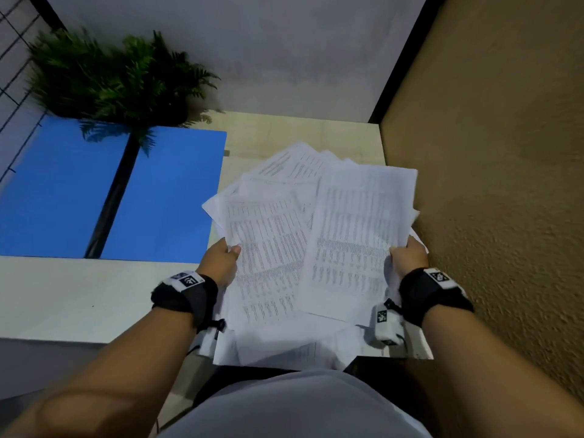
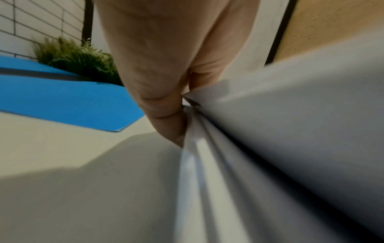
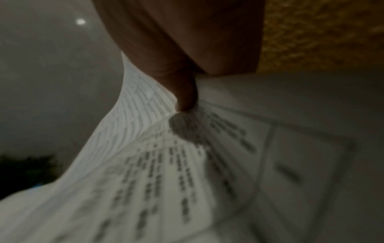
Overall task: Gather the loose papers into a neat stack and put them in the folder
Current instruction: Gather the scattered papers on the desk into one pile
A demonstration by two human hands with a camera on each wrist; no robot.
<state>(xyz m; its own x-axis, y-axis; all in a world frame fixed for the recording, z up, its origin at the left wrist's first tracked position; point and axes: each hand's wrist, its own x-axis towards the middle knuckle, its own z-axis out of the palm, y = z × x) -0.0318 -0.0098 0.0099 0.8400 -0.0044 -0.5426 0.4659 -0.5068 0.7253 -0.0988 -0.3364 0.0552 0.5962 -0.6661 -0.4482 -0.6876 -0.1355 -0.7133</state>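
Note:
A fanned, uneven bundle of printed white papers (image 1: pixel 313 235) is lifted above the pale table, its sheets splayed at different angles. My left hand (image 1: pixel 222 259) grips the bundle's left edge, thumb on top. My right hand (image 1: pixel 407 256) grips its right edge the same way. In the left wrist view my left hand (image 2: pixel 166 115) pinches the sheet edges of the papers (image 2: pixel 270 148). In the right wrist view the thumb of my right hand (image 3: pixel 185 92) presses on the printed papers (image 3: pixel 166 164). The open blue folder (image 1: pixel 94 191) lies flat at the left, also visible as the folder (image 2: pixel 72 102).
A green fern-like plant (image 1: pixel 113 77) stands behind the folder and overhangs it. A rough tan wall (image 1: pixel 489 184) runs close along the right side of the table (image 1: pixel 79 295). A grey wall closes the back.

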